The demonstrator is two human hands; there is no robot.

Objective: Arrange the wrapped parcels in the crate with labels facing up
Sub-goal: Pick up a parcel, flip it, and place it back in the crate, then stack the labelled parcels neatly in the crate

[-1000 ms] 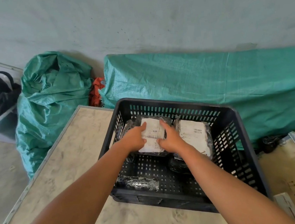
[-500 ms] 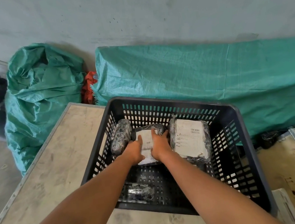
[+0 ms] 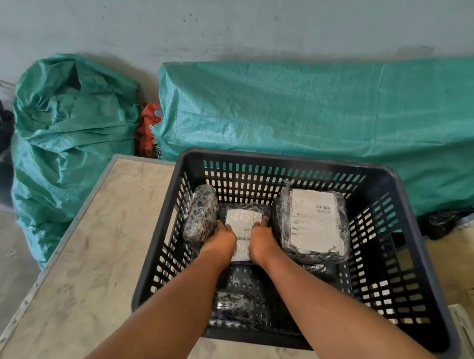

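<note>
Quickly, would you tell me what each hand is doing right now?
Left hand: closed on the left edge of the middle labelled parcel.
Right hand: closed on the same parcel's right edge.

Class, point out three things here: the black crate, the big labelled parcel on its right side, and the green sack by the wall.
black crate [image 3: 311,168], head view, far rim.
big labelled parcel [image 3: 314,223], head view, white label.
green sack [image 3: 71,133], head view, crumpled front.

The small plastic-wrapped parcel with the white label [image 3: 243,228], carried above the black slatted plastic crate [image 3: 384,189] a second ago, has been lowered to the crate floor between its neighbours. The left hand [image 3: 221,244] and right hand [image 3: 262,240] have been brought closer together along its sides.
</note>
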